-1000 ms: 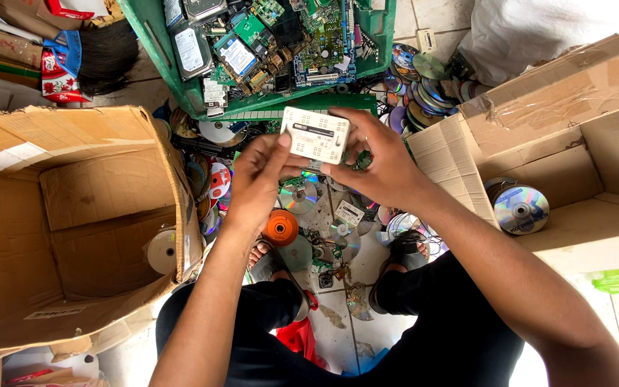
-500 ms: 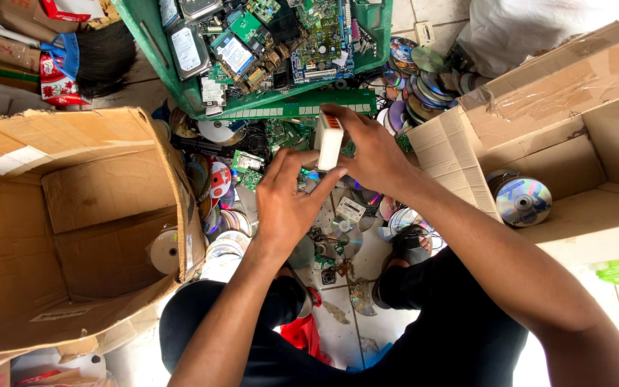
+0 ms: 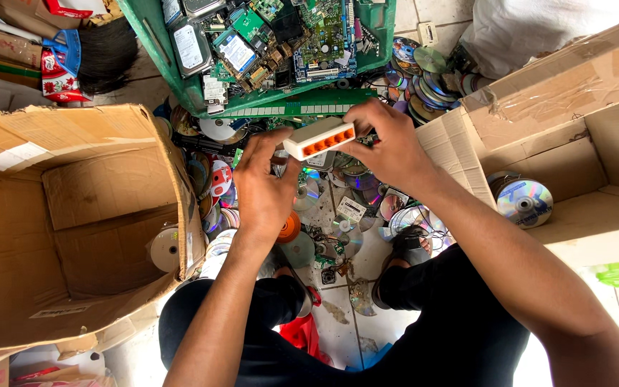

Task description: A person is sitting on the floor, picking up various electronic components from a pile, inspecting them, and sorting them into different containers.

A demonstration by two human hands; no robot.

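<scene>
Both hands (image 3: 324,161), fingers clamped on a little white box with orange holes (image 3: 320,138), tipped up for looking.

open brown cartons (image 3: 73,215) left, right (image 3: 574,158)

head camera looks straight down, close over both hands (image 3: 324,165).

Two hands: left hand (image 3: 266,190), right hand (image 3: 388,147). One white box (image 3: 320,138) with orange ports. Two cardboard boxes (image 3: 73,215) (image 3: 582,143). One green crate (image 3: 202,100). Discs (image 3: 524,201) too many to count.
</scene>
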